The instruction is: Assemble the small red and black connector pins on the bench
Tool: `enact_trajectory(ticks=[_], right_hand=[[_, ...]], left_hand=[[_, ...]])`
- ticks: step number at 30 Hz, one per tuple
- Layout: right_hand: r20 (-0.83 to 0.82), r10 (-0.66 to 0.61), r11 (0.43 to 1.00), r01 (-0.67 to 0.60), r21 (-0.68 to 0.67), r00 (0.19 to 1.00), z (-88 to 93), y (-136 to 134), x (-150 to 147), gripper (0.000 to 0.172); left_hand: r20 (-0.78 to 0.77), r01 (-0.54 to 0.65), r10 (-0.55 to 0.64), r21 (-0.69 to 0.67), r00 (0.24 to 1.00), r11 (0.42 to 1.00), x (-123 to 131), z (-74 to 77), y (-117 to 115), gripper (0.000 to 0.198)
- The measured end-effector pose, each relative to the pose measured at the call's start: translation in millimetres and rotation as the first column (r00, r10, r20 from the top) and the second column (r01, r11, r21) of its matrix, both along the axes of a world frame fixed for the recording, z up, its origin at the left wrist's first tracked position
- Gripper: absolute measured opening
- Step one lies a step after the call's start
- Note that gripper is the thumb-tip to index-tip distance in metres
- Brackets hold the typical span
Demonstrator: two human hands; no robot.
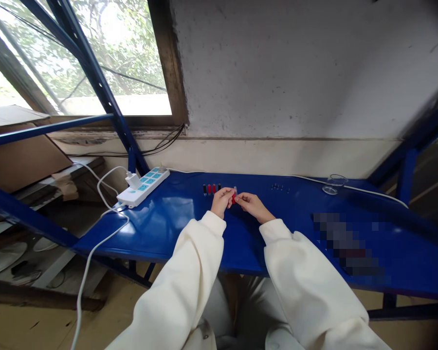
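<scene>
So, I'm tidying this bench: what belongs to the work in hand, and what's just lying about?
In hand: small red piece, pinched between left hand and right hand; row of red and black pieces.
Lying about: power strip, clear dish, cardboard box.

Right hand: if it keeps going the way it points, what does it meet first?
The small red piece at the right hand's fingertips, then the left hand; depth is unclear.

Power strip [143, 186] lies on table [175, 228]. Right of the strip: row of small parts [211, 188], then left hand [222, 200] and right hand [253, 205] meeting on a small piece [234, 197], then dish [334, 184], farthest off.
</scene>
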State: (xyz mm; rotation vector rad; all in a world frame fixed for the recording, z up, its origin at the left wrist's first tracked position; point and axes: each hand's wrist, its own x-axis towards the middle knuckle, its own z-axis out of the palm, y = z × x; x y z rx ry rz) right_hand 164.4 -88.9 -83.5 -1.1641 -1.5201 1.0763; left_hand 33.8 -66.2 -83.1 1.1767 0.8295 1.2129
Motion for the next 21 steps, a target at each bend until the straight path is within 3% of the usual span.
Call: enact_trajectory(ticks=[6,15,21], right_hand=[[0.020,0.047,0.999,-0.047,0.011,0.999,-0.1,-1.4,-0.3,0.036],[0.098,0.133,0.983,-0.144,0.118,0.986,-6.1,2.1,0.6,0.031],[0.255,0.065,0.980,-0.110,0.166,0.965,-8.2,4.5,-3.0,0.027]], left_hand=[[0.049,0.023,-0.021,-0.042,0.999,0.999,0.3,0.9,-0.1,0.024],[-0.041,-0.044,0.044,0.017,0.998,0.999,0.0,2.8,-3.8,0.019],[-0.108,-0.120,0.133,0.117,0.985,0.986,1.5,2.2,-2.7,0.017]])
